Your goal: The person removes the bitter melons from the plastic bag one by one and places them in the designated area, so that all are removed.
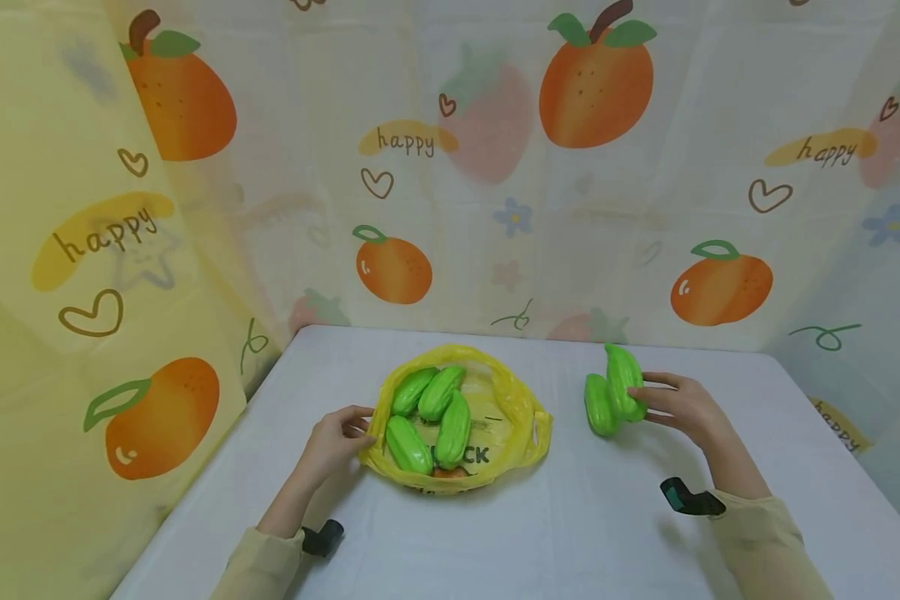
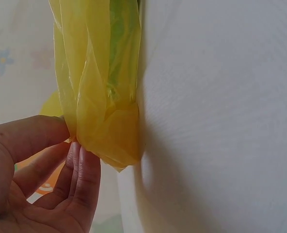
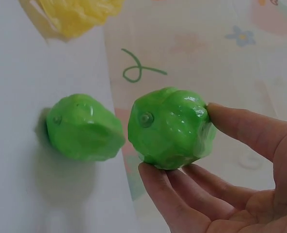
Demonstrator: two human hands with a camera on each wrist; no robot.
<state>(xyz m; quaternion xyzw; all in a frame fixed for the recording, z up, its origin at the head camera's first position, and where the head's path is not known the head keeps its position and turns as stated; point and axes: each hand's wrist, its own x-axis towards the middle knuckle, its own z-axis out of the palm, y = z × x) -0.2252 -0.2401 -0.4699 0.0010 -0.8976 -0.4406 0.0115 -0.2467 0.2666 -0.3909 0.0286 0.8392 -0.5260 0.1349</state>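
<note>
A yellow plastic bag (image 1: 540, 437) lies with its mouth spread on the table, and several glossy green toy gourds (image 1: 408, 447) lie inside it. At the bag's left side, my left hand (image 1: 333, 446) pinches the rim between thumb and fingers; the left wrist view shows the thin film (image 2: 92, 97) at the fingertips. Over on the right, my right hand (image 1: 682, 406) holds a green gourd (image 1: 626, 383) between thumb and fingertips, raised off the table. Close beside it, a second gourd (image 3: 83, 128) rests on the table, partly overlapped in the head view.
The white table (image 1: 570, 533) ends at a fruit-printed cloth backdrop (image 1: 495, 250) behind, with more printed cloth on both sides. Dark wrist cameras (image 1: 322, 538) sit on both wrists. Printed lettering shows on the bag's inside.
</note>
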